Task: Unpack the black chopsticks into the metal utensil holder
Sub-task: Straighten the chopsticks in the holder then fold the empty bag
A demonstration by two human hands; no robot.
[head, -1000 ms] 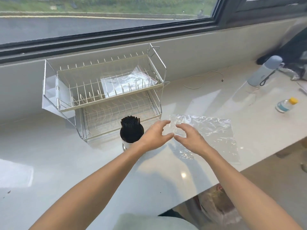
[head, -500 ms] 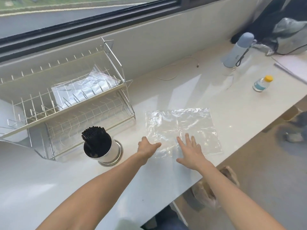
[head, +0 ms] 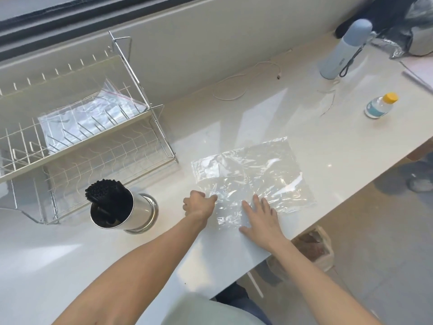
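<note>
Chopsticks of black plastic (head: 103,192) stand bunched in the round metal utensil holder (head: 131,213), which sits on the glossy white desk (head: 70,252) at about nine o'clock from your hands, just in front of the two-tier wire dish rack (head: 77,146). Your left hand (head: 199,205) is curled closed, pinching the near left corner of the clear, crinkled, flat plastic bag (head: 253,174) that lies at the twelve o'clock side of both hands. Your right hand (head: 262,219) is spread wide and flat, palm down, its fingers (head: 256,202) resting on the bag's near edge and holding nothing. The two hands sit near each other, not touching. A second clear zip bag with a red strip (head: 93,113) lies on the upper tier of the rack. Well away toward two o'clock stands a pale blue flask with a dark strap (head: 342,50), and a small clear bottle with a yellow cap (head: 382,105) is at about three o'clock from it. A thin white cord (head: 234,90) loops on the desk near the wall at twelve o'clock.
</note>
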